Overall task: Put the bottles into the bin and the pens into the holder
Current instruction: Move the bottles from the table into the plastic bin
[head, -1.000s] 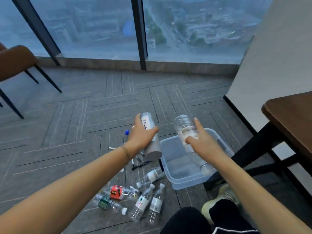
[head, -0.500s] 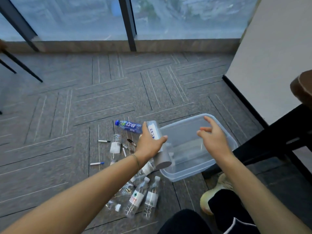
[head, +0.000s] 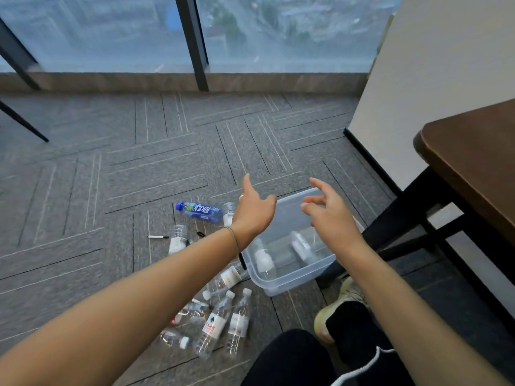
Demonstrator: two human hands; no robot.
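Both hands empty, fingers spread loose, above the clear bin at frame centre. Two bottles lie inside it. Left hand sits over the bin's left rim; right hand over its far side. Blue-labelled bottle lies on the carpet just left of the left hand, long axis roughly left-right, cap pointing away from the hand. Left hand is nearer, likely picks next. Bottle cluster lower centre. One pen further left; holder not seen.
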